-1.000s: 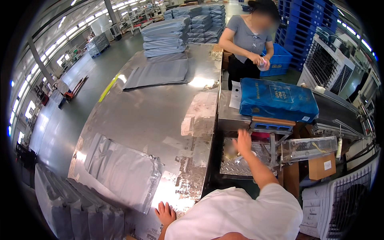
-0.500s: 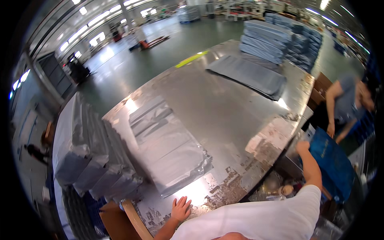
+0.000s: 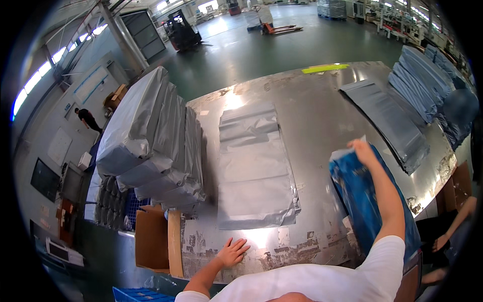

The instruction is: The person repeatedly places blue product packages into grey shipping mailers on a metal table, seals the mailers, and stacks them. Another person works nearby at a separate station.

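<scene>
A blue plastic bag [image 3: 359,201] hangs from my right hand [image 3: 363,151], whose fingers are closed on its upper edge. The bag lies partly over the right side of the metal table [image 3: 317,116]. My left hand [image 3: 233,251] rests flat on the near edge of the table, fingers spread, holding nothing. Just beyond it lies a flat stack of grey plastic bags [image 3: 256,176]. Farther right on the table is another flat pile of darker grey bags [image 3: 385,123].
A tall stack of filled grey packages [image 3: 151,136] stands left of the table, above an open cardboard box [image 3: 152,239]. Bluish bundles [image 3: 420,83] are piled at the far right. A co-worker's arm [image 3: 455,221] shows at the right edge. A forklift [image 3: 181,30] stands beyond.
My right hand has brought the blue bag from beside the co-worker up onto the table's right side. The view has turned right to left. My left hand stays on the table.
</scene>
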The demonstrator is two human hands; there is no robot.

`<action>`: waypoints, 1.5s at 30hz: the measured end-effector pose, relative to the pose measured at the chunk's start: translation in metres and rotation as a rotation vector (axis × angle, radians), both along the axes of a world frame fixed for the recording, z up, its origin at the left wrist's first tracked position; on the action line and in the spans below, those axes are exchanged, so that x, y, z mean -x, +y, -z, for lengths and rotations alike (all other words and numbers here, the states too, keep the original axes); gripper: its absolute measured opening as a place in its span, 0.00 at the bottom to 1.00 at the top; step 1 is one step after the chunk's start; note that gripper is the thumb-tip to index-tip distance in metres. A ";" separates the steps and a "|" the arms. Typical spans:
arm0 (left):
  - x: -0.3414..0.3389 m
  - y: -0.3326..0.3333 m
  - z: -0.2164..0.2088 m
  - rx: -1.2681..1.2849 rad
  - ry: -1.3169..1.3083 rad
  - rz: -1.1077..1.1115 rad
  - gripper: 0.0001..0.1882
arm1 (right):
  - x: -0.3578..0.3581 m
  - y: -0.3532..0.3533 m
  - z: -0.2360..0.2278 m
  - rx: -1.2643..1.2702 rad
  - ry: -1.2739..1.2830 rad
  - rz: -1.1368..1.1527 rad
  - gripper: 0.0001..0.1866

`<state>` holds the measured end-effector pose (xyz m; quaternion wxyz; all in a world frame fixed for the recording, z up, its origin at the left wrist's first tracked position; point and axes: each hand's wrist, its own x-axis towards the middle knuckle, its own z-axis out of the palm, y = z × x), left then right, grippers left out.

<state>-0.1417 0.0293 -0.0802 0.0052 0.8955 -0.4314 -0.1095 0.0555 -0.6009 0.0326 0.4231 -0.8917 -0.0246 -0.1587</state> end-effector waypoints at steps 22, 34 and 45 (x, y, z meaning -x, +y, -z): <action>-0.133 -0.320 0.015 0.721 0.869 -0.540 0.16 | 0.202 0.026 0.158 -0.554 0.220 0.270 0.13; -0.106 -0.294 -0.089 1.266 0.894 -0.633 0.10 | 0.201 0.077 0.024 -0.543 -0.043 0.243 0.11; -0.070 -0.239 -0.148 1.177 0.914 -0.480 0.08 | 0.234 0.069 -0.069 -0.306 0.050 -0.294 0.04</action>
